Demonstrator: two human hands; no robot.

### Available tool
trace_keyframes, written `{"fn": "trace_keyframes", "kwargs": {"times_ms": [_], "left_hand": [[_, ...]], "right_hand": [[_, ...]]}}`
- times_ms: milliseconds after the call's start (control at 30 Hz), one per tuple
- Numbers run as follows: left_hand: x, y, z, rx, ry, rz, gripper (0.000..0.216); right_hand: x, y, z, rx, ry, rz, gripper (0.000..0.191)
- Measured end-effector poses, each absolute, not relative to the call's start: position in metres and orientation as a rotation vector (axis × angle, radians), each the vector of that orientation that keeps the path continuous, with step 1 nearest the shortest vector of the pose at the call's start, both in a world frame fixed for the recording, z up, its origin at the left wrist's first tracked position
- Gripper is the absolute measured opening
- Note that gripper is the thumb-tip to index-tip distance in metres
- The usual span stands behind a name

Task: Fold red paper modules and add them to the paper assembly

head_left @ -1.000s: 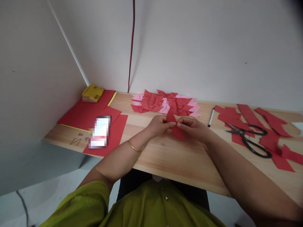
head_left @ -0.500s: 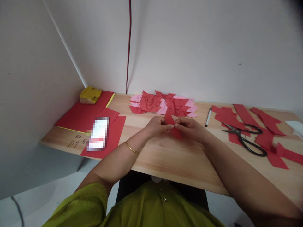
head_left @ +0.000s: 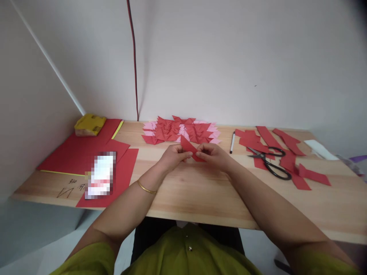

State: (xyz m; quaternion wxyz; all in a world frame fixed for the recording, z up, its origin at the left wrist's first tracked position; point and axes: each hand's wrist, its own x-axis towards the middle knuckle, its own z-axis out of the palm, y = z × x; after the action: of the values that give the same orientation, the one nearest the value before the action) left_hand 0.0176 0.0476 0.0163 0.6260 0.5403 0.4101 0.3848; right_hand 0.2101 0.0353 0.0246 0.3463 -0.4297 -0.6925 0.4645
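Note:
Above the middle of the wooden table (head_left: pixel 189 194), a red piece of folded paper (head_left: pixel 188 146) is held between my two hands. My left hand (head_left: pixel 175 154) pinches its left side with thumb and fingers. On the other side, my right hand (head_left: pixel 211 153) grips the right edge, thumb on top. The paper slants, with one pointed end rising up and to the left. Just behind it lie rows of red and pink folded paper pieces (head_left: pixel 197 133), some overlapping. My fingertips partly hide the paper's lower edge.
At the right lie black-handled scissors (head_left: pixel 276 170) among red paper scraps (head_left: pixel 288 139), with a white marker (head_left: pixel 232 143) beside them. A phone (head_left: pixel 101 175) rests on red sheets (head_left: pixel 126 172) at the left, near a yellow packet (head_left: pixel 90 125). A cable (head_left: pixel 134 57) runs down the wall.
The view has shifted, so the table's things appear further left. The red paper has turned between my hands, from nearly upright to a flatter slant. Both hands still hold it.

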Motion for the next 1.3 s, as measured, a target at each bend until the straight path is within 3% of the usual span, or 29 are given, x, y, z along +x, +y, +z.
{"fn": "trace_keyframes", "kwargs": {"times_ms": [1067, 1300], "left_hand": [[0.021, 0.044, 0.022, 1.104, 0.84, 0.971, 0.027], [0.021, 0.043, 0.025, 1.216, 0.852, 1.023, 0.028]], "right_hand": [[0.207, 0.034, 0.028, -1.119, -1.745, 1.025, 0.028], [0.206, 0.028, 0.037, -1.165, -1.754, 1.119, 0.024]]}}
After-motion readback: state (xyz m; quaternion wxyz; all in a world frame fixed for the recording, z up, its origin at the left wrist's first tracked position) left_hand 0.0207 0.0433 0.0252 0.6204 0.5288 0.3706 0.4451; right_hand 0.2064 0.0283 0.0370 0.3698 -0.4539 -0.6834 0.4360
